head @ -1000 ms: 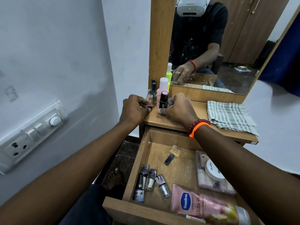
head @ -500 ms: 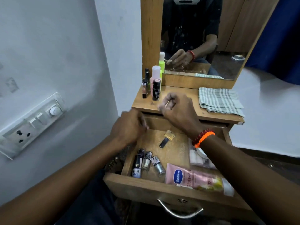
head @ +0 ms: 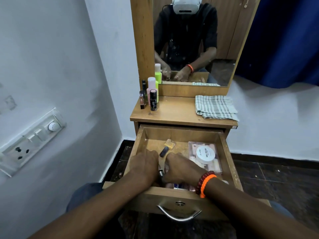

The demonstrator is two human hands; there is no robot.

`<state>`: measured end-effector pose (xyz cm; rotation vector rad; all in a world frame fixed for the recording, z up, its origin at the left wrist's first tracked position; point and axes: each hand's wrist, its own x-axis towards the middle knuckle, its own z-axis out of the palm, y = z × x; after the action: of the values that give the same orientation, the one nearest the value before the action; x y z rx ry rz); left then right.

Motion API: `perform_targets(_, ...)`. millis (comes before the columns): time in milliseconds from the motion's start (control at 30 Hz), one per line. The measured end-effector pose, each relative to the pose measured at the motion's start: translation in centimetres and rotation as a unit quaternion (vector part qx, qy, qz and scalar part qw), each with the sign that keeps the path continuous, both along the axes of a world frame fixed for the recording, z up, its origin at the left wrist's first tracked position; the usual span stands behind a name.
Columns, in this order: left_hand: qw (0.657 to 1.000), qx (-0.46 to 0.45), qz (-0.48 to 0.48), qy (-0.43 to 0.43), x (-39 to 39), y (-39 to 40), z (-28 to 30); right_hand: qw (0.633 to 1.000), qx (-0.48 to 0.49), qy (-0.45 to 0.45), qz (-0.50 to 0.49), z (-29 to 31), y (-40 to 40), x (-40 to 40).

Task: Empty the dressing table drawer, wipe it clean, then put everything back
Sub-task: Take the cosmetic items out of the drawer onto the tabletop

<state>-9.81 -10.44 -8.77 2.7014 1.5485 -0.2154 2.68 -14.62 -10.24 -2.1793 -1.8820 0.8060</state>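
The wooden drawer point(head: 229, 152) of the dressing table is pulled out. Both hands reach into its front left corner, knuckles up and fingers curled down. My left hand point(head: 145, 164) and my right hand point(head: 181, 168) cover the small bottles there; one silver-capped bottle point(head: 161, 174) shows between them. Whether either hand grips one is hidden. Further back lie a dark lipstick tube point(head: 164, 151), a small yellow bottle point(head: 170, 144), and a white nail polish jar point(head: 205, 154) on a clear pink case point(head: 215, 167). The pink Vaseline tube point(head: 179, 186) is mostly covered.
On the tabletop point(head: 174, 114) stand a black tube point(head: 153, 100), a pink bottle point(head: 151, 87), a green bottle point(head: 158, 74) and small vials point(head: 142, 100) at the left. A folded striped cloth point(head: 215, 106) lies at the right. The mirror point(head: 193, 40) rises behind. A switchboard point(head: 32, 138) is on the left wall.
Both hands left the tabletop and dropped into the drawer's front left corner, now covering the small bottles. The black tube and vial stay standing on the tabletop. The view has pulled back.
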Motion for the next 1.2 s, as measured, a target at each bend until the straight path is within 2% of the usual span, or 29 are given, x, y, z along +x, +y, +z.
perform_targets(167,0.997,-0.014,0.016,-0.070,-0.7,0.6,0.3,0.999,0.012,0.030,-0.039,-0.1,0.1,0.4)
perform_targets(367,0.976,-0.016,0.057,-0.211,-3.0,3.4,3.6,0.979,0.113,0.134,-0.103,1.0,0.6,2.5)
perform_targets(567,0.943,-0.014,0.051,-0.327,-3.6,7.3,7.6,0.951,0.228,0.165,-0.127,5.6,4.0,4.1)
perform_targets(800,0.931,-0.012,0.061,-0.359,-2.3,11.6,8.6,0.937,0.299,0.132,-0.121,9.5,9.6,3.7)
perform_targets(933,0.918,-0.009,0.073,-0.391,-1.5,13.4,8.0,0.936,0.307,0.126,-0.118,8.2,12.1,3.4)
perform_targets(1067,0.915,-0.001,0.039,-0.402,-1.1,13.2,7.0,0.937,0.302,0.113,-0.132,6.4,13.2,3.6)
perform_targets(1200,0.894,0.019,0.039,-0.446,-1.3,13.2,5.6,0.943,0.280,0.108,-0.147,5.0,13.7,3.9)
